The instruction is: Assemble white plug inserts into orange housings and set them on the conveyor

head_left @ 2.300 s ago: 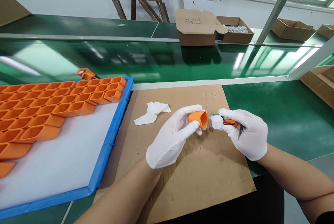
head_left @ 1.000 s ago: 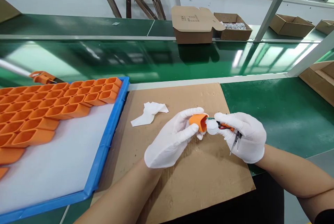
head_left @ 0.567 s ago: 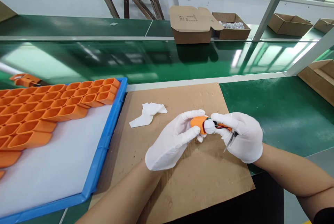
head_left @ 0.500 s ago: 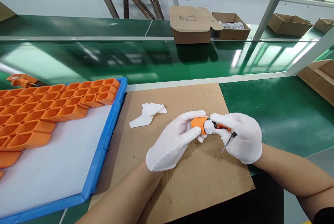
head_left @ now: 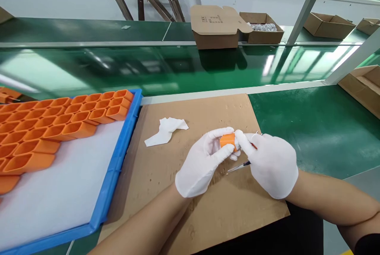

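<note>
My left hand (head_left: 203, 160), in a white glove, grips a small orange plastic shell (head_left: 227, 141) between thumb and fingers above the cardboard sheet. A white part (head_left: 236, 144) shows at the shell's right end, mostly covered by fingers. My right hand (head_left: 271, 160), gloved too, is closed, its fingertips pressed against that end. From under its fingers juts a thin pointed metal tool (head_left: 239, 167), dark near the hand; its exact kind I cannot make out. A bit of red wire (head_left: 253, 145) peeks out between the right fingers. The rest of the wiring is hidden.
On the left, a blue-rimmed tray (head_left: 114, 183) holds rows of orange shells (head_left: 78, 128). A torn white sheet (head_left: 166, 130) lies on the cardboard (head_left: 190, 215). Cardboard boxes (head_left: 215, 37) stand on the back shelf, one with small white pieces (head_left: 264, 27). A metal post (head_left: 308, 7) rises at right.
My right hand has turned over and its fingertips now press at the shell's end. The tool has swung to point left, and the wires and white part are more covered.
</note>
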A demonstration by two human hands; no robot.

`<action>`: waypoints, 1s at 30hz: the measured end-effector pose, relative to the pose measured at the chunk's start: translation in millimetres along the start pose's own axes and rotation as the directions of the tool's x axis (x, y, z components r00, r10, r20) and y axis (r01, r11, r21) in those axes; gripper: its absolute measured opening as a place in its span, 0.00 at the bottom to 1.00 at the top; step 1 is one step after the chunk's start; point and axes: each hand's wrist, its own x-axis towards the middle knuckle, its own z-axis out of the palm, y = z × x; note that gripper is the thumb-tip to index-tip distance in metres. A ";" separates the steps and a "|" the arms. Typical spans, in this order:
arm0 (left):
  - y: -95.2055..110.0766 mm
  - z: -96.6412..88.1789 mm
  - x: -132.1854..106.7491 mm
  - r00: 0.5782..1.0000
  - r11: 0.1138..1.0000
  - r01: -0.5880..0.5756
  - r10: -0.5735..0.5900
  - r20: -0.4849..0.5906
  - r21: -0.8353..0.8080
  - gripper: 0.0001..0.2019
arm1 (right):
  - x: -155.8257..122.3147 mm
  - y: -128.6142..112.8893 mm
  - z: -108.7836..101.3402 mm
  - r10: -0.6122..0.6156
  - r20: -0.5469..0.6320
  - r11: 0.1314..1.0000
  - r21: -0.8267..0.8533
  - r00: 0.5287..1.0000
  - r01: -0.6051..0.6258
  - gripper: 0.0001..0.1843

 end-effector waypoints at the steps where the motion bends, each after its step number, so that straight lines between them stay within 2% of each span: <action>1: -1.9 0.1 1.3 1.000 1.000 0.012 -0.012 -0.024 0.001 0.23 | -0.6 -2.2 0.6 0.012 0.028 0.998 -0.062 1.000 -0.011 0.19; 2: -3.2 0.0 2.7 0.999 1.000 0.021 -0.020 -0.047 0.006 0.23 | -1.3 -3.6 1.2 0.019 0.060 0.996 -0.091 0.998 -0.014 0.19; 4: -3.7 -0.5 5.8 0.997 1.000 0.020 -0.019 -0.073 0.011 0.23 | -2.0 -3.6 1.5 0.010 0.139 1.000 -0.024 0.990 -0.007 0.24; 6: -1.1 -1.7 9.0 0.998 1.000 0.011 -0.012 -0.066 -0.010 0.22 | -0.5 0.6 0.3 0.021 0.210 0.981 0.184 0.977 -0.060 0.29; 7: 0.8 -2.4 10.4 0.999 0.999 0.010 -0.012 -0.052 -0.033 0.22 | 1.3 4.1 -0.6 0.058 0.211 0.945 0.303 0.976 -0.121 0.30; 9: 5.0 -3.6 12.3 0.999 0.996 0.034 -0.034 0.001 -0.081 0.21 | 6.9 12.4 -2.0 0.196 0.158 0.832 0.496 0.968 -0.249 0.25; 11: 8.0 -4.3 12.4 0.996 0.992 0.072 -0.065 0.060 -0.107 0.20 | 14.1 21.1 -2.3 0.359 0.107 0.706 0.618 0.927 -0.345 0.15; 12: 8.8 -4.4 11.9 0.994 0.990 0.083 -0.074 0.083 -0.111 0.19 | 17.8 25.1 -2.0 0.422 0.140 0.633 0.662 0.895 -0.402 0.11; 14: 9.2 -4.4 10.1 0.992 0.991 0.081 -0.070 0.103 -0.108 0.20 | 24.4 31.3 -1.4 0.471 0.342 0.445 0.704 0.813 -0.554 0.08; 17: 7.8 -4.5 7.4 0.989 0.994 0.068 -0.056 0.135 -0.090 0.20 | 30.8 35.6 -1.1 0.357 0.657 0.174 0.652 0.665 -0.738 0.13; 19: 6.1 -4.9 6.4 0.984 0.996 0.060 -0.048 0.171 -0.067 0.19 | 32.2 35.5 -1.2 0.258 0.747 0.057 0.621 0.612 -0.782 0.19; 21: 3.6 -6.1 5.9 0.976 0.998 0.054 -0.044 0.214 -0.041 0.19 | 31.6 33.9 -1.4 0.190 0.786 -0.012 0.601 0.588 -0.799 0.21; 24: 0.3 -8.0 5.0 0.969 0.998 0.055 -0.051 0.240 -0.009 0.18 | 28.4 29.9 -1.0 0.187 0.795 -0.033 0.592 0.577 -0.805 0.19; 27: 1.0 -7.0 3.1 0.973 0.998 0.049 -0.054 0.224 0.024 0.18 | 24.7 27.3 2.4 0.223 0.787 -0.078 0.602 0.575 -0.794 0.18; 30: 4.2 -1.9 0.0 0.988 0.995 -0.001 -0.015 0.156 0.100 0.23 | 22.4 29.0 10.8 0.204 0.792 -0.210 0.609 0.575 -0.765 0.21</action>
